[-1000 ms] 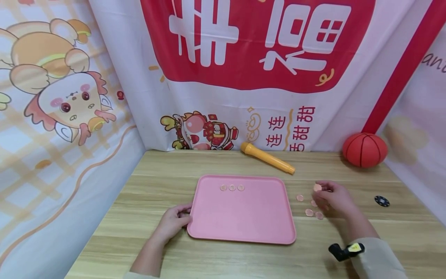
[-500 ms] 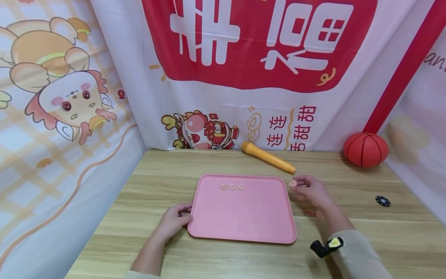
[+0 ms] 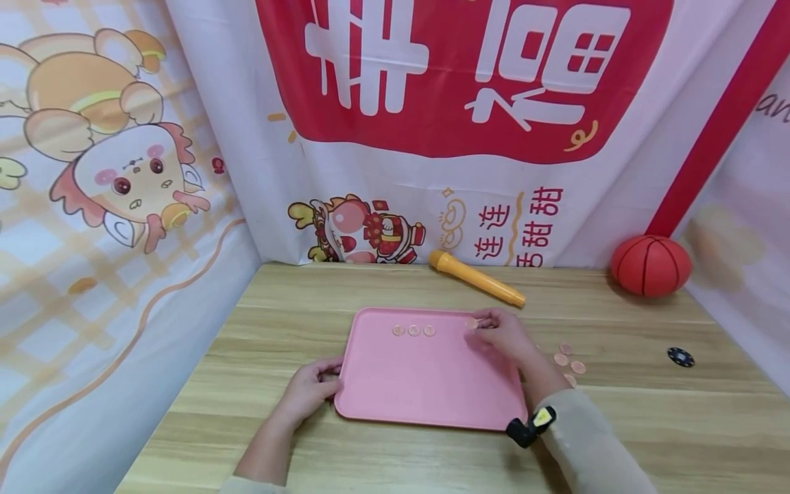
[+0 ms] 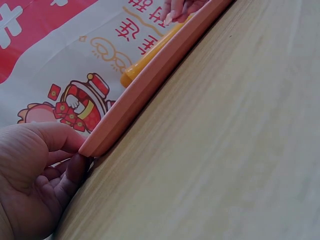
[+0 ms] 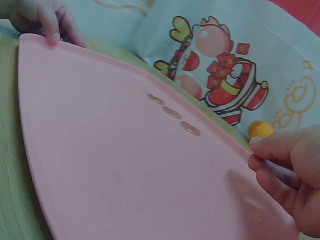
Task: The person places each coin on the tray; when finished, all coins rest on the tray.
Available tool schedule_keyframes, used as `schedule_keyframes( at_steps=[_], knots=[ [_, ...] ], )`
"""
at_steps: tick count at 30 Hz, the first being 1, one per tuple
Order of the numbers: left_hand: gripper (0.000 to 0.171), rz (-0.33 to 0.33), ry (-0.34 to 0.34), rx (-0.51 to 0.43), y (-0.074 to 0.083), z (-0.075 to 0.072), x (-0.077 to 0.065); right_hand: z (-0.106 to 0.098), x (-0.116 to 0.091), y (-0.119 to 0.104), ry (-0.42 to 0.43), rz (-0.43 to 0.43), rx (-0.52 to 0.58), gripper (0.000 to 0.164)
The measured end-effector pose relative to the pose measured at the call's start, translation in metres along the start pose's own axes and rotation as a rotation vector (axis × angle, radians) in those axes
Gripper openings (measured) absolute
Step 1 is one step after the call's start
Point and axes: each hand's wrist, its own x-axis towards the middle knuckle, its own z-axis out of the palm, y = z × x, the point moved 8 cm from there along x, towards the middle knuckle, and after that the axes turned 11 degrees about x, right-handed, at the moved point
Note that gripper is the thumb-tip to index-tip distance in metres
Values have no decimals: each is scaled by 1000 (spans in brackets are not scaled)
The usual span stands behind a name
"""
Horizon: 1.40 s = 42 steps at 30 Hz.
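A pink rectangular tray point(image 3: 426, 391) lies on the wooden table, with three copper-coloured coins point(image 3: 414, 331) side by side near its far rim. My left hand point(image 3: 308, 391) grips the tray's left edge, thumb and fingers at the rim point(image 4: 102, 142) in the left wrist view. Over the tray's far right part, my right hand point(image 3: 503, 336) pinches another coin point(image 3: 472, 323) between thumb and fingertips. That held coin is mostly hidden by the fingers in the right wrist view. Several loose coins point(image 3: 561, 359) lie on the table right of the tray, partly behind the right forearm.
Behind the tray lies an orange toy microphone point(image 3: 478, 278). A red toy basketball point(image 3: 651, 266) sits at the back right corner, and a black poker chip point(image 3: 681, 357) lies at the far right. Printed cloth point(image 3: 395, 165) hangs along the table's back and sides.
My right hand has moved left from above the loose coins to over the tray, carrying the pinched coin. The left hand stays at the tray's edge.
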Motion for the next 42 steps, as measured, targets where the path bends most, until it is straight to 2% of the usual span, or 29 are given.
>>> schedule_keyframes(
  at_steps=[4, 8, 14, 20, 30, 42],
  knots=[
    [52, 4, -4, 0, 0, 0, 0, 16, 7, 3, 1, 50, -44, 38],
    [52, 8, -6, -3, 1, 0, 0, 29, 12, 8, 41, 126, -108, 40],
    [52, 11, -5, 0, 0, 0, 0, 40, 22, 19, 41, 130, -99, 37],
    [51, 4, 0, 4, 1, 0, 0, 45, 25, 20, 48, 122, -151, 32],
    [52, 5, -4, 7, 0, 0, 1, 47, 24, 18, 59, 155, -275, 25],
    [52, 23, -18, -1, 1, 1, 0, 48, 24, 17, 58, 151, -301, 30]
  ],
)
